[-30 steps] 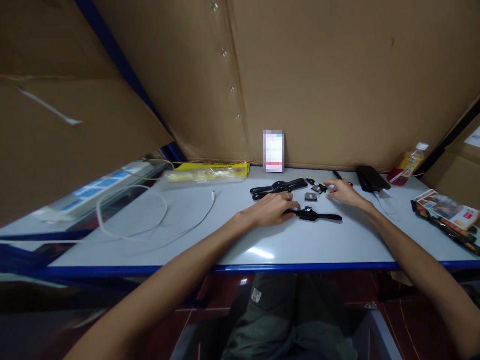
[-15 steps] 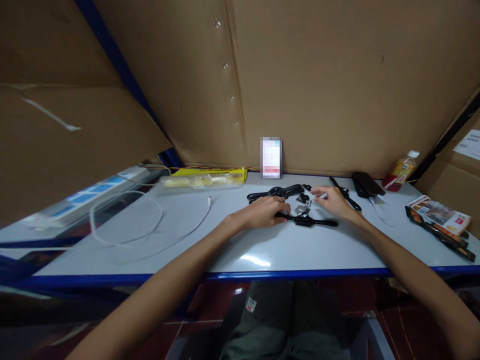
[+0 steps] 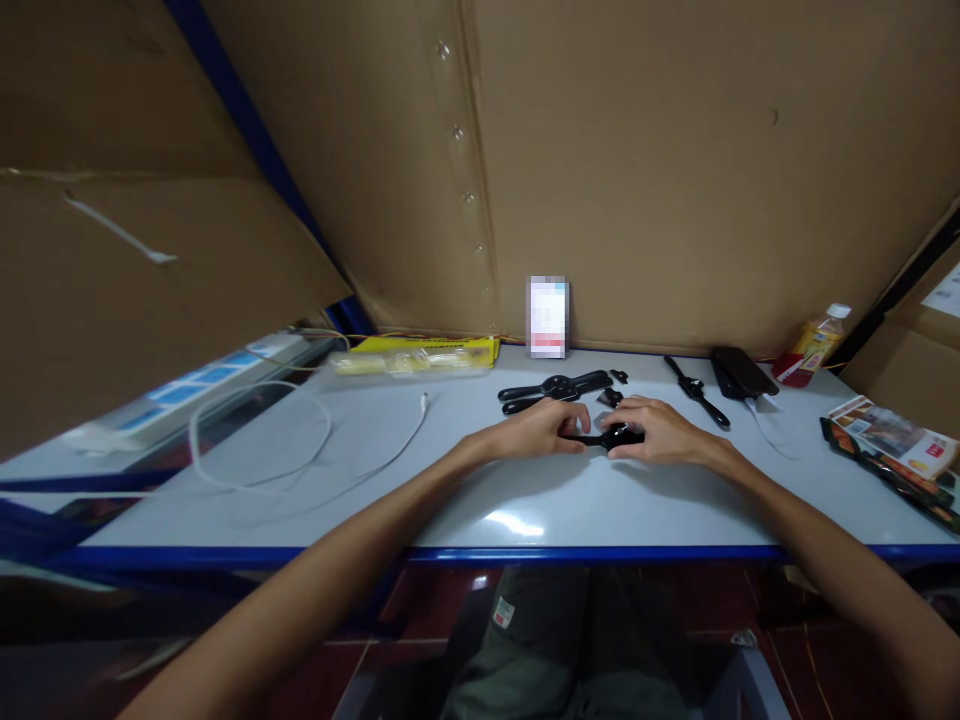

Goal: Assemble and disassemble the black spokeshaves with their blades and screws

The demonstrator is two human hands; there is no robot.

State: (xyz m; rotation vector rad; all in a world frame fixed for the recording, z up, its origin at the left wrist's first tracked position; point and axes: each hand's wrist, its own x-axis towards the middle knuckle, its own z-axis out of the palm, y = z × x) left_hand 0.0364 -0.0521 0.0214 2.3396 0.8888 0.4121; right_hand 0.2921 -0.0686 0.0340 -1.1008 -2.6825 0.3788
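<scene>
A black spokeshave (image 3: 596, 440) lies low over the table between my hands. My left hand (image 3: 546, 428) pinches its left handle, thumb and fingers closed around it. My right hand (image 3: 660, 432) grips its body and right handle, hiding most of that side. Just behind it is a grey metal blade (image 3: 601, 421), partly covered by my right fingers. Small black parts (image 3: 611, 398) lie beyond the blade, with another small black piece (image 3: 619, 376) farther back. Two more black spokeshaves (image 3: 556, 386) rest crossed or overlapping behind my left hand.
Another spokeshave (image 3: 697, 392) lies to the right, beside a dark phone (image 3: 742, 374) on a cable. A bottle (image 3: 821, 335) and packets (image 3: 900, 440) stand farther right. A lit phone (image 3: 548, 318) leans on the cardboard. Leftward are a white cable (image 3: 409, 430), plastic packaging (image 3: 412, 362) and a power strip (image 3: 202, 385).
My right hand has moved left and toward me from the small parts and closed on the spokeshave. My left hand stays on its left handle. The view has shifted slightly.
</scene>
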